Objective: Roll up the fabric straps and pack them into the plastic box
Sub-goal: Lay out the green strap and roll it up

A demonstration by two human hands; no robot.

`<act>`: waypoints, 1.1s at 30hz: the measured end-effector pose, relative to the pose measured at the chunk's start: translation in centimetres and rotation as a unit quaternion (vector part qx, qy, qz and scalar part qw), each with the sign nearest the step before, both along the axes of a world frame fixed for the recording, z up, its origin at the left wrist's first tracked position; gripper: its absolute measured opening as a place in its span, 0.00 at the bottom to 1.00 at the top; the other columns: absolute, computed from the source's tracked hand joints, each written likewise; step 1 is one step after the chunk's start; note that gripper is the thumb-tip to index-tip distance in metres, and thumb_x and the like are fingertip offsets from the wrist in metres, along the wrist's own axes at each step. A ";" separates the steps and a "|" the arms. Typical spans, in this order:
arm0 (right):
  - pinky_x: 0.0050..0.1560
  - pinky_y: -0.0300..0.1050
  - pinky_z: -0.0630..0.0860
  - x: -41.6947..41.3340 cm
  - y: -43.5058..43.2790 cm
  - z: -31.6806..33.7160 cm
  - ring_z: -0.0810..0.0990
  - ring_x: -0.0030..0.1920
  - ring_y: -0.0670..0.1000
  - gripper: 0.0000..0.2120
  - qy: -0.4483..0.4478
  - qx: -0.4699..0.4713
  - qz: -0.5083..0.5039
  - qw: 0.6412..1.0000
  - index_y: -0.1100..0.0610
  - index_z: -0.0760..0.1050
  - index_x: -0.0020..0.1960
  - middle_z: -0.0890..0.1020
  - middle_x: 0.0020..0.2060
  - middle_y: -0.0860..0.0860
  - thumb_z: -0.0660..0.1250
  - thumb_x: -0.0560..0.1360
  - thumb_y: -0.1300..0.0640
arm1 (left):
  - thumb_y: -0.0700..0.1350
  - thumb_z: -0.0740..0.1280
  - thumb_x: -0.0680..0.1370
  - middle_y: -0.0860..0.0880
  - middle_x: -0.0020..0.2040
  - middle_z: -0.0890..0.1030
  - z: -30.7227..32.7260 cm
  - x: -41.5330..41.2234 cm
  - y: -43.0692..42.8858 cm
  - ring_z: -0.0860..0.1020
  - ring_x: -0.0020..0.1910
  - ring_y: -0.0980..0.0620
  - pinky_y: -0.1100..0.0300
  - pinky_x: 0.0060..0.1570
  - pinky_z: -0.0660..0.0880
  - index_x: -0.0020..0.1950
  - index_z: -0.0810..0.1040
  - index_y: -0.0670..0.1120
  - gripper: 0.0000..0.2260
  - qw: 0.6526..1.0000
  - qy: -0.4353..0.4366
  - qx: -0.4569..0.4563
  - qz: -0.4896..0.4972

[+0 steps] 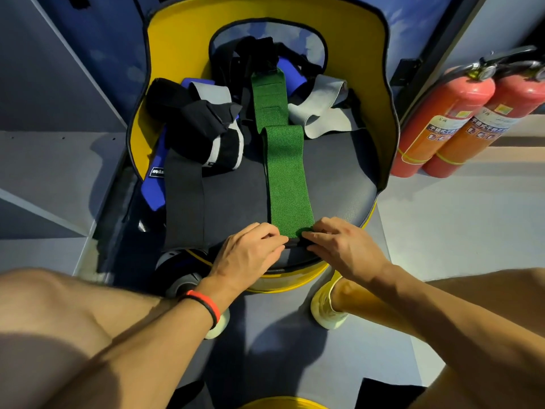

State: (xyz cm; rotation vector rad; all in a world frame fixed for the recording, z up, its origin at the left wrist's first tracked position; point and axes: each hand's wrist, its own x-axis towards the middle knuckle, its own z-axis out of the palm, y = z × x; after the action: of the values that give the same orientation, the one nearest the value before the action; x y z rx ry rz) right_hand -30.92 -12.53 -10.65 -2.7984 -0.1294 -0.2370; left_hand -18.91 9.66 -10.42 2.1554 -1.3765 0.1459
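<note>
Bare left thigh (53,314) fills the bottom-left corner, forearms reaching forward from it, red-and-black wristband (203,305) on the left wrist. Both hands meet at the near edge of a dark padded seat (236,202). Left hand (250,252) and right hand (339,246) are side by side, fingertips almost touching, each pinching the near end of the green strap (289,178) with curled fingers. The strap end is tucked under the fingertips, and a dark bit shows between them (cannot tell what it is).

From the hands the green strap runs flat and straight away across the seat, slightly right of centre, then overlaps itself about halfway up. Its far end reaches the opening in the yellow backrest (177,39).

Black strap (182,202) lies flat just left of the green one, not touching it, its near end hanging over the seat edge beside the left hand. Blue strap (153,190) lies partly under it at the seat's left rim. Heap of black and grey straps (212,128) sits at the back left. Grey strap (318,113) is crumpled to the right of the green one.

Pale shoe (324,308) stands on the floor below the right hand. Two red fire extinguishers (442,119) stand against the wall, well to the right.
</note>
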 end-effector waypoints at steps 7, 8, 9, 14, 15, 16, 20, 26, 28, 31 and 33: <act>0.36 0.54 0.80 0.4 -0.4 0.4 0.82 0.43 0.58 0.18 -0.020 -0.002 -0.002 1.000 0.55 0.84 0.56 0.82 0.44 0.52 0.61 0.81 0.45 | 0.43 0.74 0.75 0.51 0.50 0.84 0.2 -0.2 -0.4 0.82 0.46 0.49 0.53 0.44 0.81 0.50 0.87 0.47 0.05 1.000 0.018 -0.009 0.004; 0.35 0.55 0.80 0.4 -0.4 0.4 0.82 0.43 0.58 0.18 -0.017 -0.002 -0.005 1.000 0.55 0.84 0.56 0.82 0.43 0.52 0.61 0.81 0.45 | 0.44 0.74 0.75 0.51 0.49 0.84 0.1 -0.3 -0.4 0.82 0.45 0.49 0.52 0.44 0.82 0.50 0.87 0.46 0.05 1.000 0.019 -0.004 0.002; 0.35 0.55 0.80 0.5 -0.4 0.5 0.82 0.42 0.58 0.18 -0.018 -0.001 -0.008 1.000 0.55 0.84 0.55 0.82 0.43 0.52 0.61 0.81 0.45 | 0.43 0.74 0.75 0.50 0.49 0.84 0.1 -0.3 -0.5 0.82 0.45 0.48 0.52 0.43 0.82 0.50 0.87 0.46 0.05 1.000 0.022 -0.002 0.001; 0.35 0.55 0.79 0.6 -0.2 0.5 0.82 0.42 0.59 0.20 -0.013 -0.006 -0.019 1.000 0.53 0.84 0.52 0.81 0.42 0.52 0.59 0.82 0.42 | 0.43 0.71 0.76 0.49 0.47 0.85 0.3 -0.1 -0.7 0.83 0.44 0.48 0.54 0.44 0.81 0.49 0.88 0.45 0.06 0.998 0.064 -0.014 0.015; 0.35 0.54 0.79 0.7 -0.1 0.6 0.82 0.42 0.58 0.20 -0.013 -0.010 -0.021 1.000 0.53 0.84 0.52 0.81 0.42 0.51 0.59 0.82 0.41 | 0.43 0.71 0.76 0.49 0.47 0.85 0.5 -0.1 -0.7 0.83 0.45 0.48 0.54 0.45 0.81 0.49 0.88 0.45 0.06 0.997 0.071 -0.012 0.018; 0.35 0.54 0.79 0.7 0.0 0.7 0.82 0.42 0.58 0.20 -0.017 -0.013 -0.023 1.000 0.53 0.84 0.52 0.81 0.43 0.51 0.59 0.82 0.42 | 0.43 0.71 0.76 0.50 0.47 0.85 0.6 -0.1 -0.7 0.83 0.45 0.48 0.55 0.46 0.80 0.49 0.88 0.45 0.06 0.997 0.074 -0.008 0.020; 0.44 0.50 0.81 0.6 0.4 1.1 0.81 0.48 0.57 0.13 -0.032 -0.003 0.007 0.999 0.56 0.82 0.61 0.82 0.51 0.53 0.69 0.80 0.51 | 0.43 0.72 0.76 0.52 0.48 0.86 1.2 0.2 -0.3 0.83 0.47 0.50 0.56 0.49 0.80 0.49 0.88 0.47 0.05 0.994 0.096 -0.003 0.047; 0.42 0.49 0.80 0.9 1.1 1.4 0.82 0.46 0.56 0.14 -0.040 0.009 0.007 0.999 0.56 0.83 0.60 0.82 0.46 0.52 0.63 0.81 0.51 | 0.40 0.71 0.76 0.52 0.51 0.85 1.2 0.1 0.2 0.83 0.49 0.50 0.54 0.50 0.81 0.50 0.88 0.47 0.07 0.992 0.105 -0.010 0.062; 0.40 0.46 0.79 1.0 1.2 1.7 0.82 0.44 0.55 0.15 -0.039 0.013 -0.010 0.999 0.55 0.84 0.57 0.82 0.43 0.51 0.62 0.80 0.49 | 0.41 0.74 0.75 0.53 0.52 0.84 1.1 -0.3 0.0 0.83 0.48 0.50 0.54 0.49 0.81 0.50 0.88 0.48 0.06 0.992 0.106 -0.004 0.066; 0.39 0.46 0.79 1.1 1.5 1.8 0.82 0.42 0.56 0.11 -0.030 0.027 -0.022 0.999 0.56 0.84 0.54 0.82 0.42 0.51 0.67 0.78 0.51 | 0.44 0.78 0.73 0.54 0.51 0.81 1.1 -0.7 -0.2 0.81 0.46 0.51 0.56 0.46 0.79 0.49 0.86 0.48 0.06 0.989 0.117 0.002 0.087; 0.38 0.47 0.79 1.1 1.6 2.0 0.82 0.41 0.56 0.10 -0.027 0.036 -0.028 0.999 0.55 0.84 0.53 0.82 0.41 0.51 0.68 0.77 0.52 | 0.43 0.76 0.74 0.54 0.50 0.82 1.2 -0.8 -0.4 0.81 0.45 0.51 0.56 0.46 0.79 0.49 0.87 0.49 0.05 0.988 0.116 -0.004 0.100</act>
State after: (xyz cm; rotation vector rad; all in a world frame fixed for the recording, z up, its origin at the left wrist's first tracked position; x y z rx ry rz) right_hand -29.83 -10.97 -8.69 -2.7272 -0.0534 -0.3249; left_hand -19.66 9.29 -9.23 2.2212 -1.0275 -0.0223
